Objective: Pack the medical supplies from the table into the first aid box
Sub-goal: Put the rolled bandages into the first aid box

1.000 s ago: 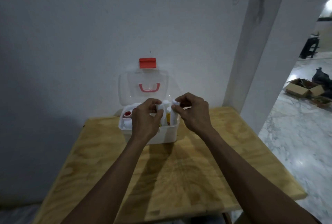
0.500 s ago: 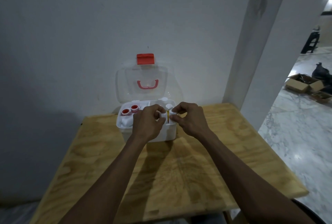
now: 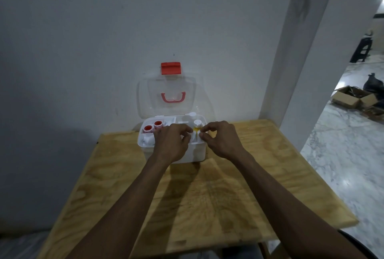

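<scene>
The white first aid box (image 3: pixel 198 152) stands at the far edge of the wooden table (image 3: pixel 207 196), against the wall. Its clear lid (image 3: pixel 149 92) with red latch (image 3: pixel 170 68) and red handle stands upright. Two red-centred tape rolls (image 3: pixel 153 127) sit in the box's left compartment, with a white roll (image 3: pixel 148 140) in front of them. A small bottle of yellow liquid (image 3: pixel 197 125) stands in the right part. My left hand (image 3: pixel 171 143) and my right hand (image 3: pixel 223 140) hover over the box's front, fingertips pinching small white items (image 3: pixel 196 135) between them.
A white pillar (image 3: pixel 301 50) rises at the table's right rear corner. Cardboard boxes (image 3: pixel 351 98) and a dark bag lie on the marble floor at the right. The table's near half holds only my forearms.
Both hands have sunk lower into the box with the white items. The tape rolls at the left have come into view.
</scene>
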Demonstrator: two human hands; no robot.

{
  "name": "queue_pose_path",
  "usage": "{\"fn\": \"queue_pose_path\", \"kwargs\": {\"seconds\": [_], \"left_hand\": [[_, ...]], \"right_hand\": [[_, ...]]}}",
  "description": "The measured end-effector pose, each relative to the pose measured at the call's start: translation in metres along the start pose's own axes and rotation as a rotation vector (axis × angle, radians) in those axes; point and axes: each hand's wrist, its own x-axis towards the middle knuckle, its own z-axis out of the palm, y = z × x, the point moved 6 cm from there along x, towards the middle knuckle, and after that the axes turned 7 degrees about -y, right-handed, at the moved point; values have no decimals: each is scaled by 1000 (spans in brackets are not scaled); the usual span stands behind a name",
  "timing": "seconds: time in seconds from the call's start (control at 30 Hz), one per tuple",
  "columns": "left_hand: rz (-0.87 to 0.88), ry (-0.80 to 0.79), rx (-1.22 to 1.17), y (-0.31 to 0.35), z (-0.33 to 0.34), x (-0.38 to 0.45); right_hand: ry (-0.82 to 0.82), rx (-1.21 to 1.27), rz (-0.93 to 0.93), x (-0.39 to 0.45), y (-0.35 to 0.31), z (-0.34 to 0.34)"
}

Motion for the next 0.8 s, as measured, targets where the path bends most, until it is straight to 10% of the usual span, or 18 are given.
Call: {"fn": "queue_pose_path", "kwargs": {"seconds": [0.8], "left_hand": [[-53,29,-114,1,-19,-13]], "right_hand": [[49,88,-25,-2,-3,-14]]}}
